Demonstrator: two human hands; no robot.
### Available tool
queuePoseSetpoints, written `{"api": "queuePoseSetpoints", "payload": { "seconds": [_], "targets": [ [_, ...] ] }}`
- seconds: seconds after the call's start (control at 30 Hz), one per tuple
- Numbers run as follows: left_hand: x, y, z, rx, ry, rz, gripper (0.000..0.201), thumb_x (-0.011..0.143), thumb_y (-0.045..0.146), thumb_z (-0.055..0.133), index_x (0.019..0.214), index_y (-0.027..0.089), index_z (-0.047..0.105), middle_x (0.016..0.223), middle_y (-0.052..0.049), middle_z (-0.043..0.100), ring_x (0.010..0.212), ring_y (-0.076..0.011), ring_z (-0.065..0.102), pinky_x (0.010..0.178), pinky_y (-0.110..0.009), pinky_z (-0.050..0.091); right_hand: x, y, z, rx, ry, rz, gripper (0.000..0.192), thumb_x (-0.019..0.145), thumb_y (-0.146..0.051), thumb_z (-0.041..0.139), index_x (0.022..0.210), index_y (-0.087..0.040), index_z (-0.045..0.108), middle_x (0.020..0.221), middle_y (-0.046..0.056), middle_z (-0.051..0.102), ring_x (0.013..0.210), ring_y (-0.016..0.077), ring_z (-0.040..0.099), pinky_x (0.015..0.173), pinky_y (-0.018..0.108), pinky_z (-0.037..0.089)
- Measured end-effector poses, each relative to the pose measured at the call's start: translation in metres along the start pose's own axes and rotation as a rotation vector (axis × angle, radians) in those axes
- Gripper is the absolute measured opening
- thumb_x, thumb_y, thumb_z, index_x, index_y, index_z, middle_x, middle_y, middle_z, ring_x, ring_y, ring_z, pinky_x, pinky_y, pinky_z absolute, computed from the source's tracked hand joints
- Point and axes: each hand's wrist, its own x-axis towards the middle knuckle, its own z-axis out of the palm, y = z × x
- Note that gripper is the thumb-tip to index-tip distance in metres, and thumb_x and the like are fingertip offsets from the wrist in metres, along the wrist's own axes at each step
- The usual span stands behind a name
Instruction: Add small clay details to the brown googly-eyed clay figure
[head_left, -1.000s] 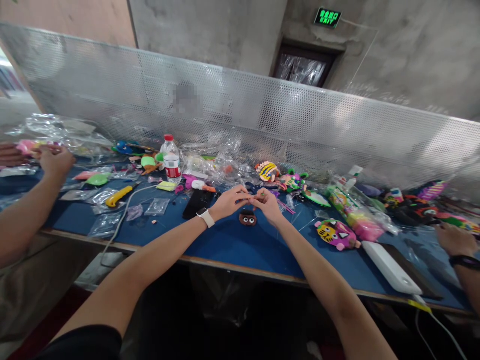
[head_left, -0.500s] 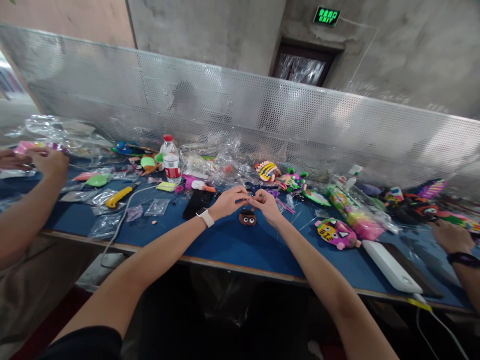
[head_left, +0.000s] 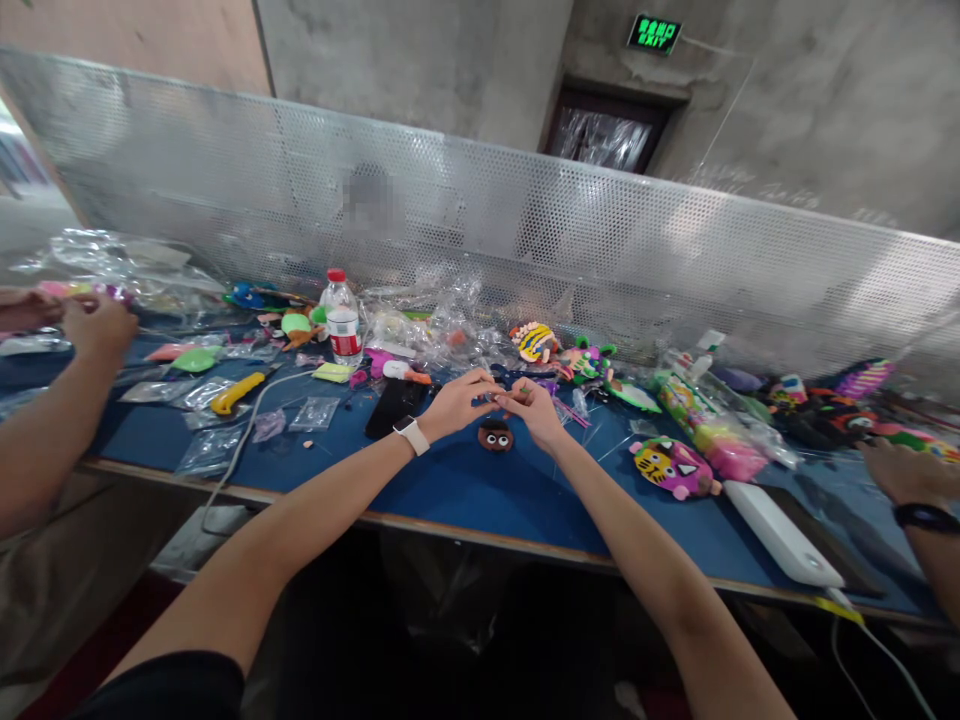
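Little has moved since the earlier frames: your hands stay together above the mat, the fingertips only slightly shifted, and the co-worker's hand far left has drawn a little nearer its pink bag.

Your left hand and right hand meet fingertip to fingertip, both pinching a tiny bit too small to make out clearly; it looks like a scrap of modelling clay. Judging by that, it should be very light, soft and easily squashed, so hold it with the fingertips only and press gently.

Just below your hands, the brown face lies flat on the blue table, apart from both hands. It looks soft too, best lifted by its edge, not by the eyes.

To the right lies a pink tiger, and beyond it a white box. Left of your hands rests a phone. Further back stand a bottle and loose plastic bags, before the mesh screen.
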Motion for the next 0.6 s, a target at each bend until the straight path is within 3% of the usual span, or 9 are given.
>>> {"api": "queuePoseSetpoints", "payload": {
  "seconds": [0.37, 0.6],
  "targets": [
    [0.0001, -0.0012, 0.0016, -0.007, 0.046, 0.026, 0.019, 0.107, 0.030, 0.062, 0.105, 0.019, 0.078, 0.107, -0.007, 0.070, 0.097, -0.0189, 0.071, 0.087, -0.032, 0.059, -0.0004, 0.0010, 0.0008, -0.029, 0.001, -0.006, 0.055, 0.065, -0.056, 0.100, 0.082, -0.025, 0.057, 0.074, -0.001, 0.077, 0.076, 0.0225, 0.079, 0.064, 0.031, 0.058],
    [0.0002, -0.0008, 0.0008, -0.036, -0.089, 0.043, 0.025, 0.105, 0.024, 0.065, 0.128, 0.024, 0.074, 0.126, -0.009, 0.066, 0.113, -0.0208, 0.069, 0.098, -0.037, 0.059, 0.0008, 0.0020, -0.0030, -0.062, 0.015, 0.004, 0.058, 0.060, -0.053, 0.101, 0.085, -0.026, 0.057, 0.075, -0.001, 0.078, 0.069, 0.0216, 0.076, 0.069, 0.035, 0.062]
  ]
}}
